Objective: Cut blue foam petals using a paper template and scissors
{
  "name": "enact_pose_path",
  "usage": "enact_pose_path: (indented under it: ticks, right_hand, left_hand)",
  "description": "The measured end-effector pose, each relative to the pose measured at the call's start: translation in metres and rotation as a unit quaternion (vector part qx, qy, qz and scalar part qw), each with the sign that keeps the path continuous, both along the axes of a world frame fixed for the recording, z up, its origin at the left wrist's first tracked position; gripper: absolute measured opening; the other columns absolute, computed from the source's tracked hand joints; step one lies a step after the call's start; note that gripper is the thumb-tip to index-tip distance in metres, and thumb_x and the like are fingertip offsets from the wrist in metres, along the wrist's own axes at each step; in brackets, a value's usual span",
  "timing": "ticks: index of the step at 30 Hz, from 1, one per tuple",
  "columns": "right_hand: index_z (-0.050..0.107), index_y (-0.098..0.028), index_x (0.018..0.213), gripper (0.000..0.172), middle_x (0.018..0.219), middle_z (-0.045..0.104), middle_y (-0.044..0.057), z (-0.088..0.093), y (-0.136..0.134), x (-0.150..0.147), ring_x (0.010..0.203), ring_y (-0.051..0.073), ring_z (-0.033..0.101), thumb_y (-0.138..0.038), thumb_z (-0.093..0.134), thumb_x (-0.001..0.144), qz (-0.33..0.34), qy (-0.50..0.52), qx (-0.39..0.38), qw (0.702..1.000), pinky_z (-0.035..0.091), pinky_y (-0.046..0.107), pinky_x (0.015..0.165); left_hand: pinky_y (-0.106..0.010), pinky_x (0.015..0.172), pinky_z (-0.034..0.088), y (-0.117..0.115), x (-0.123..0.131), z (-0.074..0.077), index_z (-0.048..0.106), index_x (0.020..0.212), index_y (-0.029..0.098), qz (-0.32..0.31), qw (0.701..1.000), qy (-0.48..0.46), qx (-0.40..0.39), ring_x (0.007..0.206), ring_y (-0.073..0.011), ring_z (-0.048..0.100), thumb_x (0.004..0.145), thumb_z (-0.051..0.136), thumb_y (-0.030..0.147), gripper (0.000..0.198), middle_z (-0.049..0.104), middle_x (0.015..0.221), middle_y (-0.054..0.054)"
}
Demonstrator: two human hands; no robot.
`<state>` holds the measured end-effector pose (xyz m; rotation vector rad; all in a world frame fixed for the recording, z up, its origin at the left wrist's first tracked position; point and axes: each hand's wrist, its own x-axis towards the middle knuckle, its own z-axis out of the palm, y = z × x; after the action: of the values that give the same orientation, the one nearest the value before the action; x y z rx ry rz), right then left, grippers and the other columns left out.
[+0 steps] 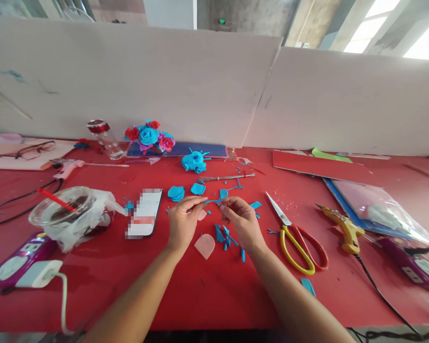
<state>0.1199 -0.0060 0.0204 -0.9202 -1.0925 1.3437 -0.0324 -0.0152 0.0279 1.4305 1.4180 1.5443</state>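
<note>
Between my two hands runs a thin blue paper-wrapped stem (pixel 212 201), held level above the red table. My left hand (pixel 184 220) pinches its left end, fingertips pressed together. At the other end, the thumb and fingers of my right hand (pixel 243 220) close on it. Stacked blue paper petals (pixel 176 193) and another petal pile (pixel 198 188) lie just beyond my left hand. A pink petal-shaped piece (pixel 205 246) rests below, beside blue paper scraps (pixel 224 237). Farther back sit a bundle of wires (pixel 232 177) and blue paper flowers (pixel 194 161).
Scissors (pixel 296 240) and a yellow glue gun (pixel 343 228) lie to the right, near a power strip (pixel 413 262). On the left are a phone (pixel 145 214), a drink cup (pixel 62 209) and a glass bottle (pixel 107 142). A flower arrangement (pixel 149 136) stands before the white partition (pixel 171 85).
</note>
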Motion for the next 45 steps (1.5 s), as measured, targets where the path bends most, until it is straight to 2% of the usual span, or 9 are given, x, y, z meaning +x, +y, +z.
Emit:
enact_pose_path:
  ticks: [4, 7, 11, 17, 21, 27, 36, 41, 45]
  right_hand:
    - [0.067, -0.023, 0.086, 0.017, 0.074, 0.061, -0.003, -0.003, 0.000, 0.000, 0.057, 0.009, 0.052, -0.031, 0.072, 0.072, -0.022, -0.026, 0.013, 0.999, 0.040, 0.022, 0.051]
    - [0.066, -0.022, 0.085, 0.018, 0.063, 0.060, -0.003, -0.004, 0.000, 0.001, 0.055, 0.011, 0.053, -0.032, 0.073, 0.072, -0.031, -0.064, 0.008, 0.997, 0.039, 0.023, 0.051]
    - [0.063, -0.021, 0.083, 0.018, 0.055, 0.058, -0.004, -0.003, 0.003, 0.001, 0.051, 0.011, 0.052, -0.033, 0.072, 0.073, -0.023, -0.046, -0.009, 0.999, 0.038, 0.023, 0.049]
    - [0.061, -0.019, 0.078, 0.020, 0.061, 0.059, -0.004, -0.001, 0.005, 0.001, 0.055, 0.009, 0.054, -0.031, 0.075, 0.069, 0.007, 0.042, -0.040, 0.998, 0.041, 0.020, 0.052]
    - [0.061, -0.019, 0.079, 0.024, 0.063, 0.061, -0.005, -0.001, 0.005, 0.002, 0.055, 0.007, 0.054, -0.029, 0.079, 0.066, 0.019, 0.097, -0.070, 0.993, 0.042, 0.018, 0.054]
    - [0.063, -0.017, 0.076, 0.024, 0.065, 0.061, -0.005, 0.000, 0.007, 0.002, 0.056, 0.005, 0.056, -0.025, 0.082, 0.062, 0.030, 0.163, -0.111, 0.980, 0.045, 0.015, 0.055]
    - [0.065, -0.013, 0.075, 0.025, 0.063, 0.061, -0.004, -0.001, 0.009, 0.003, 0.051, 0.002, 0.054, -0.019, 0.083, 0.059, 0.086, 0.216, -0.187, 0.954, 0.043, 0.009, 0.047]
    - [0.065, -0.013, 0.076, 0.025, 0.062, 0.061, -0.005, -0.005, 0.010, 0.003, 0.051, 0.002, 0.054, -0.017, 0.083, 0.058, 0.096, 0.226, -0.209, 0.947, 0.043, 0.009, 0.046]
    - [0.064, -0.015, 0.075, 0.023, 0.062, 0.060, -0.005, -0.010, 0.010, 0.000, 0.053, 0.003, 0.055, -0.019, 0.082, 0.060, 0.076, 0.214, -0.196, 0.954, 0.045, 0.009, 0.049]
  left_hand:
    - [-0.034, 0.085, 0.051, -0.001, 0.001, -0.004, 0.076, 0.088, 0.029, 0.005, 0.999, 0.051, 0.014, 0.091, -0.0211, 0.065, 0.078, 0.065, 0.030, 0.015, 0.072, 0.095, -0.003]
    - [-0.034, 0.086, 0.051, -0.002, 0.003, -0.007, 0.075, 0.091, 0.029, -0.011, 0.998, 0.062, -0.001, 0.089, -0.0209, 0.065, 0.078, 0.065, 0.033, 0.017, 0.072, 0.096, -0.004]
    - [-0.031, 0.072, 0.053, -0.002, 0.004, -0.005, 0.073, 0.099, 0.025, -0.044, 0.997, -0.010, -0.064, 0.072, -0.0178, 0.065, 0.075, 0.068, 0.038, 0.028, 0.073, 0.087, -0.004]
    - [-0.024, 0.058, 0.047, -0.001, 0.002, 0.006, 0.075, 0.088, 0.020, -0.112, 0.974, -0.135, -0.143, 0.056, -0.0123, 0.060, 0.074, 0.067, 0.040, 0.025, 0.069, 0.068, -0.003]
    - [-0.024, 0.060, 0.047, 0.001, 0.002, 0.005, 0.075, 0.086, 0.020, -0.143, 0.963, -0.180, -0.140, 0.058, -0.0120, 0.061, 0.073, 0.070, 0.035, 0.021, 0.067, 0.064, -0.001]
    - [-0.025, 0.067, 0.049, 0.001, 0.002, 0.002, 0.075, 0.085, 0.019, -0.155, 0.959, -0.173, -0.159, 0.061, -0.0122, 0.062, 0.070, 0.073, 0.032, 0.019, 0.069, 0.069, -0.002]
    - [-0.025, 0.066, 0.048, 0.003, 0.003, -0.001, 0.075, 0.082, 0.018, -0.180, 0.950, -0.204, -0.153, 0.061, -0.0112, 0.059, 0.073, 0.070, 0.029, 0.015, 0.070, 0.075, -0.003]
    - [-0.022, 0.063, 0.044, 0.001, 0.002, 0.002, 0.072, 0.080, 0.020, -0.168, 0.962, -0.174, -0.124, 0.062, -0.0103, 0.056, 0.075, 0.069, 0.031, 0.013, 0.064, 0.065, 0.000]
    - [-0.023, 0.067, 0.044, 0.000, 0.004, 0.002, 0.070, 0.086, 0.021, -0.152, 0.976, -0.122, -0.095, 0.072, -0.0122, 0.058, 0.068, 0.076, 0.032, 0.022, 0.067, 0.082, -0.002]
